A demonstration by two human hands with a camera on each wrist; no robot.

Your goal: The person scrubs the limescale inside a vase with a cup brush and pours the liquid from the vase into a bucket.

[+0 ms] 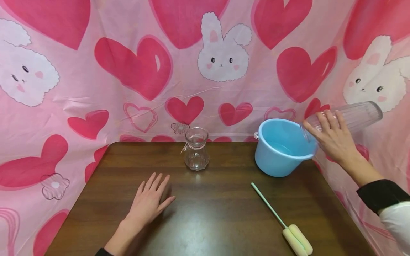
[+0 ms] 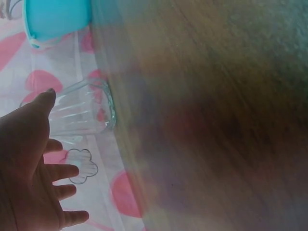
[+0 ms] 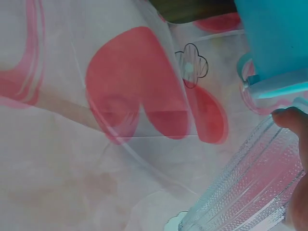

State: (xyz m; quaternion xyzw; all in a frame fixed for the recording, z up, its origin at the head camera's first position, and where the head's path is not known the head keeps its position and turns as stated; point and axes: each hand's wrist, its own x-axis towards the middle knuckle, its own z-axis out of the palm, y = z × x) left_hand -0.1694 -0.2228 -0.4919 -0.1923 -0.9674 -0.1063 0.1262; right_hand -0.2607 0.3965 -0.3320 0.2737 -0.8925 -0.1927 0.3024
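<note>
Tipping the tall ribbed clear glass (image 1: 349, 119) mouth-down over the round light-blue plastic basin (image 1: 282, 147) at the surface's far right corner, the right hand (image 1: 333, 138) clasps it in curled fingers — wet glass could slip. The left hand (image 1: 147, 204) lies flat, fingers released.

We see a homely staged corner, a dark brown wooden table (image 1: 211, 199) under our left hand (image 1: 148, 203), a pink cloth backdrop printed with red hearts and white rabbits (image 1: 134, 67) beyond both hands, a light blue plastic bucket (image 1: 282, 147) just beside our right hand (image 1: 333, 138)
</note>
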